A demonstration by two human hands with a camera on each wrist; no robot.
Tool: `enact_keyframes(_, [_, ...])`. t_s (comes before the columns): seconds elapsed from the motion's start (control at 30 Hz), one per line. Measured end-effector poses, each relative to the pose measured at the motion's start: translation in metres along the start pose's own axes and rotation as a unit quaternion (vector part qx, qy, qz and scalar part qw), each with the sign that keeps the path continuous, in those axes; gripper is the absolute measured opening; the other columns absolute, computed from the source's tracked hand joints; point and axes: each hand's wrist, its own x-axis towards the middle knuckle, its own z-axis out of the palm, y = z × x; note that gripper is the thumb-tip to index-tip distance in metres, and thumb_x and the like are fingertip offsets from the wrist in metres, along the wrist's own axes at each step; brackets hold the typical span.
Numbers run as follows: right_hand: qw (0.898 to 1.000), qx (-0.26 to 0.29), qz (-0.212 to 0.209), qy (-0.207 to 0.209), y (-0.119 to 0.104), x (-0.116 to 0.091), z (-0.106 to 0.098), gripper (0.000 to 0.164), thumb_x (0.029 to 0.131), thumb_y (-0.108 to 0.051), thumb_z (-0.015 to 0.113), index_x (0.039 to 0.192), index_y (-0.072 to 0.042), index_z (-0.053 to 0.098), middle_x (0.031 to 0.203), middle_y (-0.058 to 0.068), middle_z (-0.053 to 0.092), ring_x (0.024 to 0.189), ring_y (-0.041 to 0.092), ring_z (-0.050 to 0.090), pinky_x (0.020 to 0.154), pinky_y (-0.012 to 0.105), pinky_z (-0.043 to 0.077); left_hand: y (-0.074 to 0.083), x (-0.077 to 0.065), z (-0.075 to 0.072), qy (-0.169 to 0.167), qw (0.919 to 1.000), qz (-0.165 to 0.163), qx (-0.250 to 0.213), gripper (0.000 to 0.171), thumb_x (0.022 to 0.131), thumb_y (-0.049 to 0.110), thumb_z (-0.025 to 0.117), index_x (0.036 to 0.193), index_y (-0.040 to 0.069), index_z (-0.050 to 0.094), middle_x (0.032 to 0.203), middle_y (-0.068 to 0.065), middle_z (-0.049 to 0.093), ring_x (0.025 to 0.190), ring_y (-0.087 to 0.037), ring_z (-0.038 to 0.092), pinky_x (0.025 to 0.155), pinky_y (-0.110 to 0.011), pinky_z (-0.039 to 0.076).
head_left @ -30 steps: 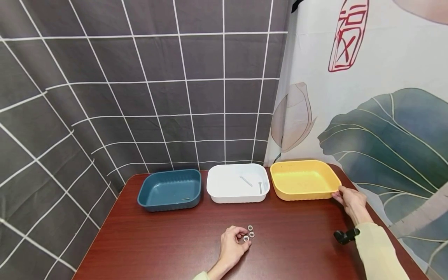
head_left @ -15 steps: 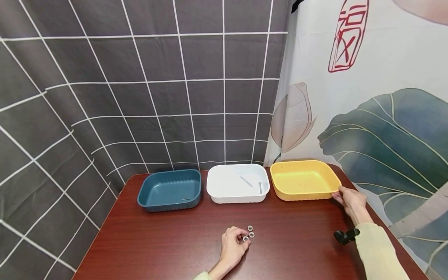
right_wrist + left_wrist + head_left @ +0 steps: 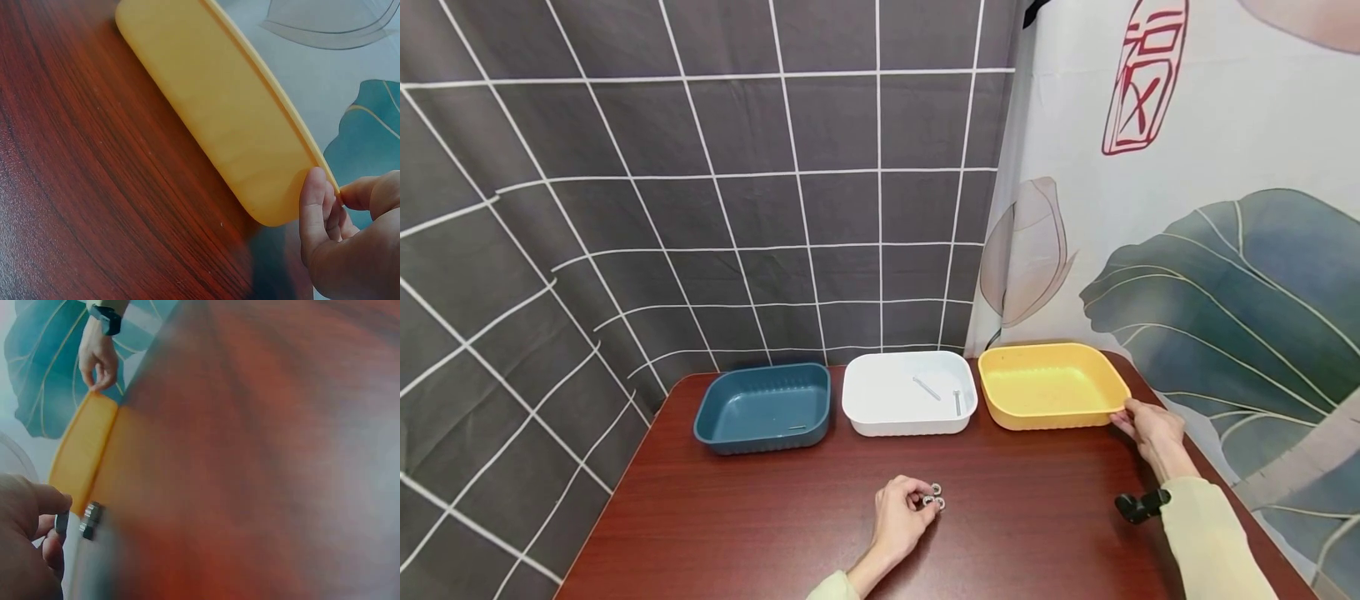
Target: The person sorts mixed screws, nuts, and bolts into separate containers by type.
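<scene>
My left hand [image 3: 897, 518] pinches one metal nut [image 3: 61, 523] between its fingertips, low over the table. Two more nuts [image 3: 940, 503] sit right beside those fingertips; in the left wrist view these loose nuts [image 3: 90, 520] stand in a short row just past the hand. At the far right, my right hand [image 3: 1156, 433] grips the rim of the yellow tray [image 3: 206, 112] at its front right corner. The thumb and fingers of the right hand [image 3: 350, 231] press the rim from both sides.
A white tray [image 3: 868, 427] with two bolts [image 3: 927, 388] stands left of the yellow one. Further left is a dark blue tray [image 3: 737, 445] holding a small metal piece [image 3: 797, 427]. Grey checked cloth [image 3: 842, 208] and a printed curtain [image 3: 1075, 100] hang behind the table [image 3: 737, 533].
The left hand has shifted slightly away from the body with the pinched nut, which now sits level with the loose nuts. The right hand and the trays have not moved.
</scene>
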Motion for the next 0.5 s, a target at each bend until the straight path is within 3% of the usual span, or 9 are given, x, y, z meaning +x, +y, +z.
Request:
enact_keyframes(0.17, [1.000,0.002,-0.002,-0.002,0.000,-0.001,-0.001,0.007,0.100,-0.008,0.055,0.096,-0.002,0.054,0.062,0.005,0.062,0.054,0.014,0.068,0.060,0.024,0.060,0.012,0.018,0.004,-0.001,0.9999,0.006,-0.010,0.017,0.068,0.000,0.085,0.078,0.008,0.075,0.070,0.006,0.059,0.062,-0.004,0.052,0.059,-0.013,0.043])
enact_keyframes(0.5, [1.000,-0.010,0.001,0.007,-0.001,-0.001,0.001,0.013,0.100,-0.009,0.055,0.107,0.002,0.052,0.061,0.004,0.062,0.054,0.013,0.068,0.061,0.023,0.059,0.037,0.056,0.023,-0.011,0.9990,0.001,-0.043,0.013,0.073,0.004,0.084,0.082,0.006,0.076,0.072,0.004,0.061,0.065,-0.011,0.058,0.060,-0.015,0.045])
